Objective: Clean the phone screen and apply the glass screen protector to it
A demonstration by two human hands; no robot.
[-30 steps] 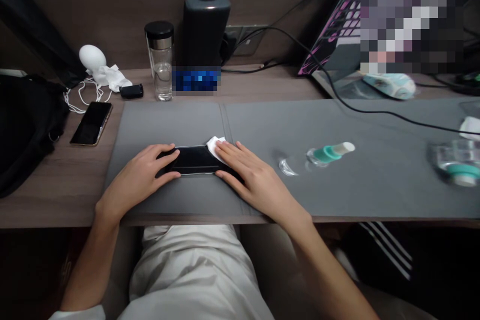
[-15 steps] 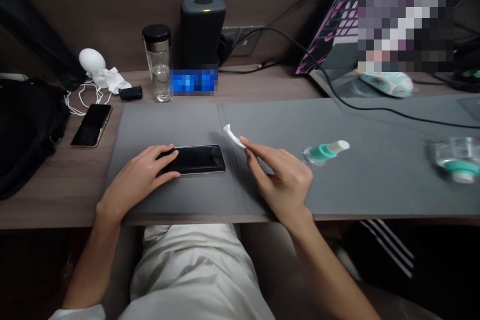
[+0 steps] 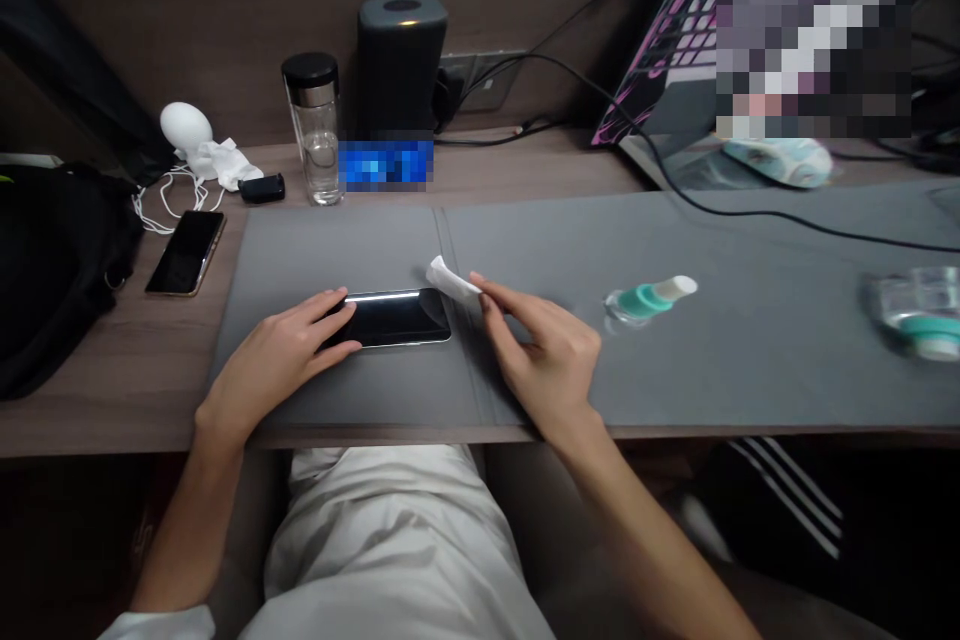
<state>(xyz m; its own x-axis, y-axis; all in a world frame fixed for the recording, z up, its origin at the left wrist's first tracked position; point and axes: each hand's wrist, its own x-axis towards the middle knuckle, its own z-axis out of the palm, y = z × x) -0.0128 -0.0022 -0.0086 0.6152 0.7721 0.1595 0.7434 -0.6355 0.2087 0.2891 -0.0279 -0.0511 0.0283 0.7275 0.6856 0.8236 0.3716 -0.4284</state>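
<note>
Grey desk mat (image 3: 750, 360) spans the lower frame, with a black smartphone (image 3: 394, 318) lying flat on it, left of centre. The left hand (image 3: 277, 355) steadies the phone's left end, fingers curved over it, thumb along the near edge. The right hand (image 3: 544, 360) has come off the phone, thumb and forefinger pinching a white wipe (image 3: 452, 280) just beyond its right end.

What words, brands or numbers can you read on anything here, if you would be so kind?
Nothing can be read for certain.
The black smartphone under the left hand: no text shows.
The white folded wipe in the right hand: no text shows.
The blue pixelated patch on the brown wooden desk: blurred out, unreadable.
The pink-lit laptop keyboard: key legends too small to read.
</note>
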